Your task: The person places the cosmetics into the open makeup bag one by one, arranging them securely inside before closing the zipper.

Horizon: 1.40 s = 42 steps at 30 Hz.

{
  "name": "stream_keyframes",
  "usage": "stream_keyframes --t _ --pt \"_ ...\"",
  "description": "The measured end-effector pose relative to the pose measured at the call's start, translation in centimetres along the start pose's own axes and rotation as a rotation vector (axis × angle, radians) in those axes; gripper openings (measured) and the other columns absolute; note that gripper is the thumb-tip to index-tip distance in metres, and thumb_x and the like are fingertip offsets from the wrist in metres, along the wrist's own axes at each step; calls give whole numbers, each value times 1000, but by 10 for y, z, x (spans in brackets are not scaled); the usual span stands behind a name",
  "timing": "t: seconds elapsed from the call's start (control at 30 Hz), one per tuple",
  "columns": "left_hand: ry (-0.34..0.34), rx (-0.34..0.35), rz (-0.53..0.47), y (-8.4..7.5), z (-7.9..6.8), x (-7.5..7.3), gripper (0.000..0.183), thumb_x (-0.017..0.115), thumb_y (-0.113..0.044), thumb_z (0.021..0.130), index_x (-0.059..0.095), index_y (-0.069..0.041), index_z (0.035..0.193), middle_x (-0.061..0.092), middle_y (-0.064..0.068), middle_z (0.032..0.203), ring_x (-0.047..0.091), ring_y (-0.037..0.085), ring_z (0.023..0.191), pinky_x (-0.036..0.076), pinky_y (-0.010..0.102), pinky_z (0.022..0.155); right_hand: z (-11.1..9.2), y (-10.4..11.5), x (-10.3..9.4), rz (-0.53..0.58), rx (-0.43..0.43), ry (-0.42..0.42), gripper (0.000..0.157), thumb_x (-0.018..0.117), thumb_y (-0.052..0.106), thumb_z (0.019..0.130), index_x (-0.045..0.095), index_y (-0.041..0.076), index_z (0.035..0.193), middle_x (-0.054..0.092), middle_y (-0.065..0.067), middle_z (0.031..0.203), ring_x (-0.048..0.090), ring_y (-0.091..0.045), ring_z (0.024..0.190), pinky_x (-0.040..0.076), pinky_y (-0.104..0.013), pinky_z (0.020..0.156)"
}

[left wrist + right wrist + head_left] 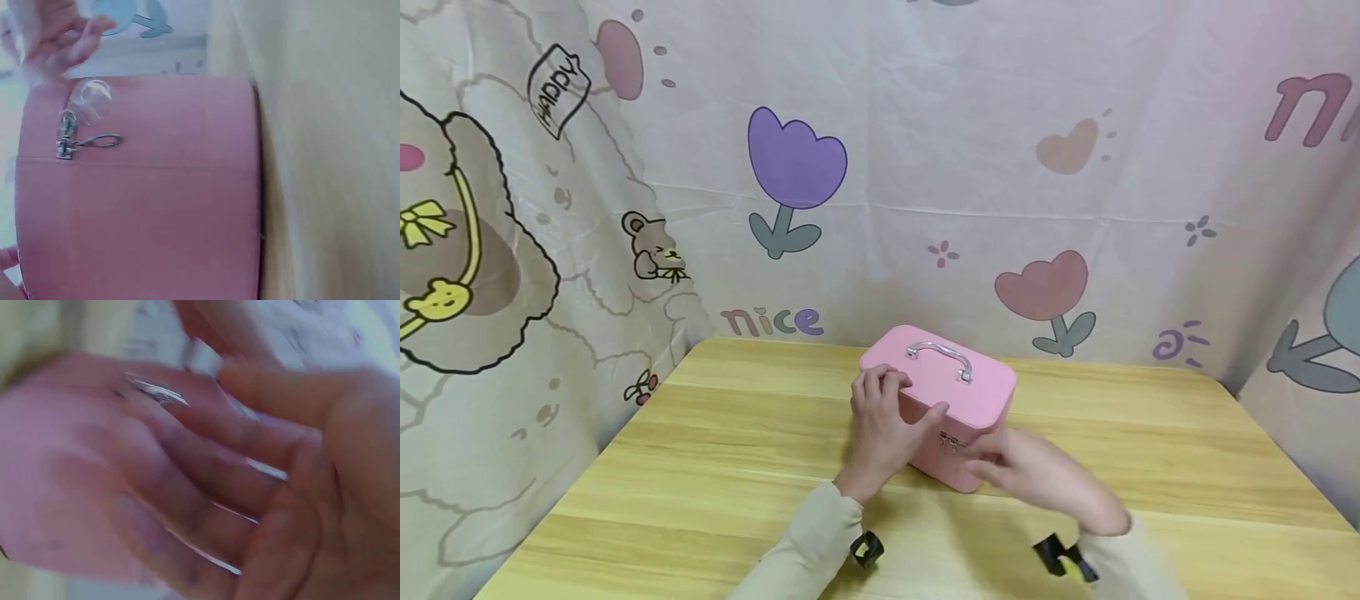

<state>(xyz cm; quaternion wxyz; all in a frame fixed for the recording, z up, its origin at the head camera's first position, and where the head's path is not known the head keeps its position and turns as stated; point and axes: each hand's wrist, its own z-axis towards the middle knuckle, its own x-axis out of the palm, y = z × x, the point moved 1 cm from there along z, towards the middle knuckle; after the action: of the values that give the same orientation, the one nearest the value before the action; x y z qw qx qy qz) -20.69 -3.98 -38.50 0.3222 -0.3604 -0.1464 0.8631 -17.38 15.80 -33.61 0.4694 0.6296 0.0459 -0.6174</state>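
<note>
A pink carrying case (958,392) with a silver handle (940,348) on its lid stands upright on the wooden table. My left hand (883,421) rests on the near left part of the lid, fingertips on top and thumb at the front edge. Metal zipper pulls (951,442) hang at the seam on the front. Close beside them is my right hand (1026,467), blurred, its fingers loosely bent with nothing between them. In the left wrist view a shiny clear piece (94,97) shows by the zipper pull (94,140).
The yellowish wooden table (737,450) extends around the case. Behind it hangs a printed cloth (925,150) with tulips and hearts, and more printed cloth (587,317) hangs along the left side. Small black devices (867,550) sit at both wrists.
</note>
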Motion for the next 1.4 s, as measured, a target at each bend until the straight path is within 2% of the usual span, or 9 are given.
stream_keyframes --t 0.2,0.3,0.43,0.53,0.8,0.97,1.1,1.3,1.4 --pt "19 -152 -112 -6 10 -1 41 76 -38 78 47 -13 92 37 9 108 31 33 111 30 46 94 -6 -38 -33 88 261 -213 23 55 21 99 66 2 93 64 -1 77 61 -16 68 52 -28 60" --pt "37 -179 -165 -4 13 -3 39 78 -27 76 47 -12 93 34 12 114 27 36 114 25 50 96 1 -59 -29 322 407 -353 39 48 28 102 56 -8 115 63 -14 99 60 -21 86 52 -30 73" --pt "85 -189 -255 0 12 -3 39 78 -20 77 48 -11 99 30 14 123 21 36 119 20 52 98 10 -79 -15 724 434 -376 57 42 34 104 33 -9 140 49 -17 130 51 -16 109 43 -32 96" --pt "87 -185 -302 4 10 -2 38 76 -18 78 49 -10 104 28 16 130 20 36 123 20 54 101 13 -86 -5 841 388 -325 58 41 34 104 30 -8 143 46 -10 132 48 -13 115 41 -34 101" --pt "-40 -373 -397 -17 2 -9 67 82 -24 74 41 -7 123 28 17 127 25 35 122 33 56 101 8 -73 0 688 448 -281 44 41 30 102 40 -3 130 43 -19 134 40 -36 127 47 -44 93" --pt "130 -546 -461 -27 -1 -9 93 81 -27 74 22 1 141 22 24 139 23 38 128 28 56 107 3 -48 0 428 468 -273 37 47 28 100 49 -3 120 58 -14 117 58 -30 106 51 -44 84" --pt "251 -542 -579 -11 9 -11 89 73 -12 76 23 -3 149 24 22 146 27 38 135 25 53 111 1 -44 -6 310 419 -248 37 56 30 97 58 -3 113 64 -9 99 63 -24 91 50 -42 81" --pt "494 -474 -951 38 29 -10 76 57 -3 85 25 -9 153 24 17 156 20 34 143 16 49 115 13 -72 -6 423 262 -338 87 70 25 88 16 2 153 29 -24 149 30 -38 135 30 -54 108" --pt "596 -486 -969 50 32 -12 68 56 -5 89 29 -4 151 26 20 155 21 35 142 13 48 115 14 -84 -1 443 155 -339 98 72 16 85 5 6 155 11 -24 157 14 -41 141 22 -59 110"
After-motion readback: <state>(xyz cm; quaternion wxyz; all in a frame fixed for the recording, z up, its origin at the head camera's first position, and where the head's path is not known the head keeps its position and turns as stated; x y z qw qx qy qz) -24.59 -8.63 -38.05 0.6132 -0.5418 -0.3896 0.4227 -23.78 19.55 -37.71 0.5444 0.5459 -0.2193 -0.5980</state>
